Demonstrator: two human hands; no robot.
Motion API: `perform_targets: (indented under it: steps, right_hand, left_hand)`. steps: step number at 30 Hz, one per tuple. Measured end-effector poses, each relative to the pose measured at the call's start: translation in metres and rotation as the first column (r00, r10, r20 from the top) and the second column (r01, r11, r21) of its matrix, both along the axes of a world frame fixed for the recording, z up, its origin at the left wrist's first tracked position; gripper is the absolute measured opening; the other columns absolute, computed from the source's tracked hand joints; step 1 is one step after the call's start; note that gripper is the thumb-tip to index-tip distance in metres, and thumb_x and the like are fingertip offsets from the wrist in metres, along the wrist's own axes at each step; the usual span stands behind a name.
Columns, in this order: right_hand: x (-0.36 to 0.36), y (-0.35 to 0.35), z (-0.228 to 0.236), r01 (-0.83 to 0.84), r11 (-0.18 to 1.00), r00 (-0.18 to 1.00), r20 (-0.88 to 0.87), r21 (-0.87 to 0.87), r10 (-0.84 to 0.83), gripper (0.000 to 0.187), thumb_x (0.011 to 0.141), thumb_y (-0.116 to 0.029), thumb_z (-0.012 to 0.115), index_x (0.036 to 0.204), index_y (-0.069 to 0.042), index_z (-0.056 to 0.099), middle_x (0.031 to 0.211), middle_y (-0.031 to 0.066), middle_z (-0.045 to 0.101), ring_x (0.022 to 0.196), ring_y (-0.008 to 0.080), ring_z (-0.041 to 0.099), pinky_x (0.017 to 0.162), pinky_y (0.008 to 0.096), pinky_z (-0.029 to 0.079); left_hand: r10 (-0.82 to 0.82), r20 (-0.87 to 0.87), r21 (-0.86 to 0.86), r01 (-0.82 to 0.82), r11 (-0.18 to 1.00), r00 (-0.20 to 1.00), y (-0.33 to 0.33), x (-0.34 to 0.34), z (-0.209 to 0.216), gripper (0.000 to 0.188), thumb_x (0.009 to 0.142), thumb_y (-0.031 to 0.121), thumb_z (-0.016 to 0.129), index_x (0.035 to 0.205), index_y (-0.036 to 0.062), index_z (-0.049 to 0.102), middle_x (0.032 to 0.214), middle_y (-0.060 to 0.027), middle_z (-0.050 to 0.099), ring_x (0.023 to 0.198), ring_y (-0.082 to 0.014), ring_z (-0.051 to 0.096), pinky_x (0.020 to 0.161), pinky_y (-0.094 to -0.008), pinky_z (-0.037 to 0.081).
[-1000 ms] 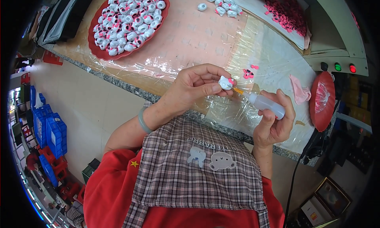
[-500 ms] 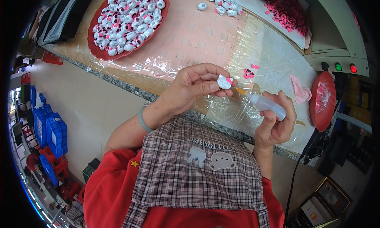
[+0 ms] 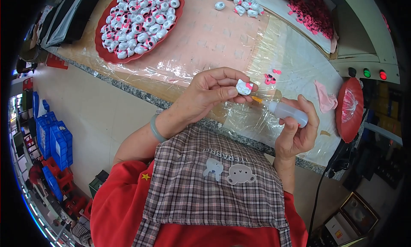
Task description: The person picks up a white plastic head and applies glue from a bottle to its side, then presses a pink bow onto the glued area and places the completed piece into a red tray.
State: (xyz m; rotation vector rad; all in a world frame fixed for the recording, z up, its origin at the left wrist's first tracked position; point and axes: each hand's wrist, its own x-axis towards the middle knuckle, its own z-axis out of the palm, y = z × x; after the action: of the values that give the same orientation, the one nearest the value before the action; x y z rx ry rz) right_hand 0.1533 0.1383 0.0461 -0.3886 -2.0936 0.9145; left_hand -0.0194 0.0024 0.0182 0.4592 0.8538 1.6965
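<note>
Since a second ago, both hands have shifted slightly and the orange nozzle now sits just right of the piece instead of under it. Seen from the head camera, crinkled clear plastic film [image 3: 274, 54] covers the worktable. An oval red tray [image 3: 105, 54] holds glossy white cat-face pieces. The left hand [image 3: 209, 95] pinches one small white cat-face piece [image 3: 244, 87] with a pink bow between fingertips. The right hand [image 3: 297, 133] is wrapped around a translucent squeeze bottle [image 3: 287, 113].

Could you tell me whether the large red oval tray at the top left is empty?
No, the large red oval tray is heaped with small white cat-face pieces with pink bows.
</note>
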Motion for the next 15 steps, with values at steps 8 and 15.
perform_targets:
  steps: [8,15]
  right_hand:
    - [-0.004,0.002,-0.005,0.027,0.999,0.997,-0.066,-0.041,-0.03,0.047,0.094,-0.035,0.057,0.121,0.003,0.049,0.091,0.0165,0.066,0.063,0.0107,0.055,0.053,0.0196,0.043]
    - [-0.003,0.027,-0.004,-0.191,0.758,0.949,-0.316,-0.623,-0.02,0.028,0.084,-0.006,0.067,0.103,-0.002,0.046,0.096,0.0162,0.06,0.065,0.016,0.061,0.05,0.0227,0.047]
  left_hand:
    - [-0.028,-0.003,-0.005,0.028,1.0,1.0,0.002,0.001,0.002,0.027,0.093,0.004,0.053,0.118,-0.0021,0.055,0.117,-0.0206,0.061,0.101,-0.0205,0.064,0.088,-0.028,0.053]
    - [0.016,-0.006,-0.01,-0.016,1.0,1.0,0.002,-0.005,-0.007,0.025,0.092,0.006,0.055,0.116,-0.0026,0.056,0.117,-0.0207,0.061,0.101,-0.0227,0.064,0.088,-0.0296,0.053]
